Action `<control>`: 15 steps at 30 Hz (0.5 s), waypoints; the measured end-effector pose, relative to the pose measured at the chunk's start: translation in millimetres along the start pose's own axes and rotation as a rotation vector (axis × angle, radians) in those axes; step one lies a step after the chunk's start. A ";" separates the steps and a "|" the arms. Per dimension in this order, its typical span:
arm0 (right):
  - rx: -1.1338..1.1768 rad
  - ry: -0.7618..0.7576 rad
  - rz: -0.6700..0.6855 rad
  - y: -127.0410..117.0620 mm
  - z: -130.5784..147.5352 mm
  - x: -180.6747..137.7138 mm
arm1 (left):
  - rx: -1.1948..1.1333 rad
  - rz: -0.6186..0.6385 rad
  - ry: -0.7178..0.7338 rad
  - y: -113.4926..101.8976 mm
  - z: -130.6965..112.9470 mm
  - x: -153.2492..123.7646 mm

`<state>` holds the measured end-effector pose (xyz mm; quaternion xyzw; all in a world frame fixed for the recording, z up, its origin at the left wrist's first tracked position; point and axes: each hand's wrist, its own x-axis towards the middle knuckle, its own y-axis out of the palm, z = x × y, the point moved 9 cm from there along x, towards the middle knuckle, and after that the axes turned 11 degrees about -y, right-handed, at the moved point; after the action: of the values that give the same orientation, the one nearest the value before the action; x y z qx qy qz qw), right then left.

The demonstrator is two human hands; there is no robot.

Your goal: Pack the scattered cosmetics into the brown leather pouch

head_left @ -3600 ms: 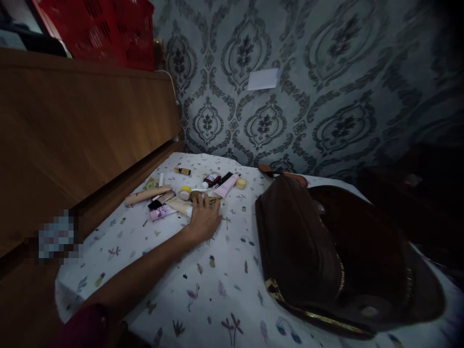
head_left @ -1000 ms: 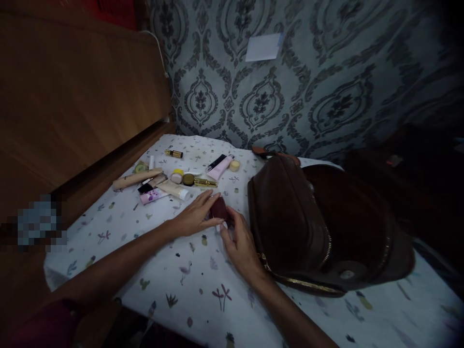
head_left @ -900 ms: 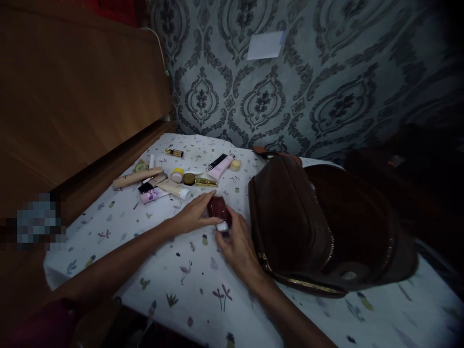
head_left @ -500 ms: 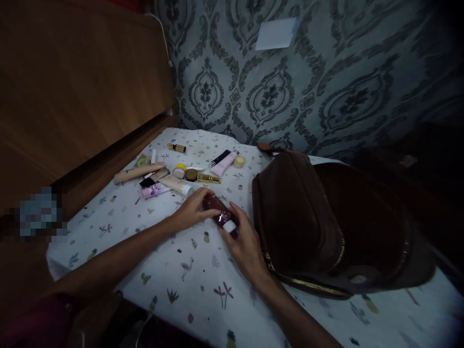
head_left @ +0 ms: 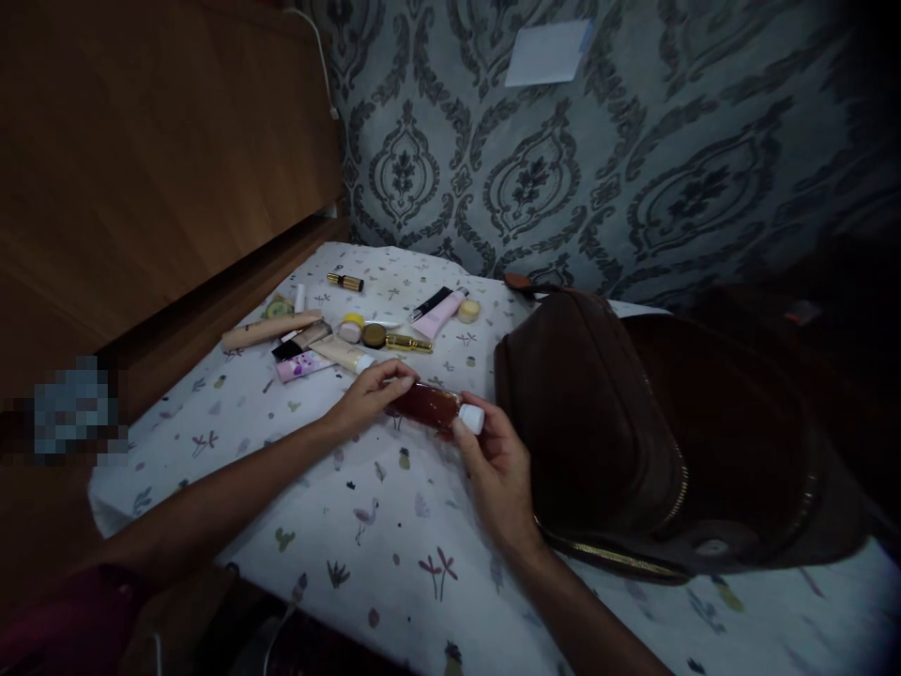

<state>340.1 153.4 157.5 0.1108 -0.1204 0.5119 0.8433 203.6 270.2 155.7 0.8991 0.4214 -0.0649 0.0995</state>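
A small bottle of dark red liquid [head_left: 431, 407] with a white cap lies sideways between my two hands, just above the patterned white cloth [head_left: 394, 526]. My left hand [head_left: 370, 399] pinches its base end. My right hand [head_left: 496, 465] grips the cap end with thumb and fingers. A large brown leather bag [head_left: 619, 432] lies open just right of my right hand.
Several cosmetics lie in a cluster behind my hands: a pink tube [head_left: 437, 314], a gold lipstick [head_left: 408, 344], a beige tube [head_left: 271, 330], small jars [head_left: 350, 327]. A wooden headboard [head_left: 155, 169] runs along the left. Patterned wallpaper with a white note [head_left: 549, 52] stands behind.
My left hand took the red bottle from the cosmetics pile and my right hand came in. Together they turned the bottle sideways, lifting it slightly, cap toward the right.
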 end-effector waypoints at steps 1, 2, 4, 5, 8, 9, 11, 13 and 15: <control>-0.006 -0.003 -0.005 -0.9 1.5 0.2 | -0.041 0.061 -0.051 5.9 3.7 -1.0; -0.021 -0.010 -0.007 -1.8 3.0 0.5 | -0.081 0.142 -0.105 13.4 7.8 -2.6; -0.072 -0.040 -0.010 -4.0 6.6 1.0 | -0.135 0.300 -0.182 27.8 12.9 -7.5; -0.101 -0.060 -0.014 -5.5 8.7 1.2 | -0.144 0.355 -0.196 32.5 13.7 -9.8; -0.191 -0.100 -0.031 -10.0 12.6 1.5 | -0.129 0.386 -0.160 35.0 12.0 -12.2; -0.219 -0.104 -0.035 -11.2 13.2 1.5 | -0.113 0.370 -0.142 34.1 11.5 -12.0; -0.262 -0.105 -0.036 -12.5 14.1 1.5 | -0.071 0.337 -0.120 32.8 11.6 -11.6; -0.279 -0.106 -0.028 -12.4 15.0 1.4 | -0.037 0.310 -0.105 32.6 11.5 -11.6; -0.282 -0.111 -0.019 -11.7 15.8 1.4 | -0.026 0.289 -0.088 32.8 10.1 -11.9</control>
<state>349.7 144.4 172.2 0.0207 -0.2364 0.4748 0.8475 221.0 238.5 152.3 0.9453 0.2838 -0.0838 0.1377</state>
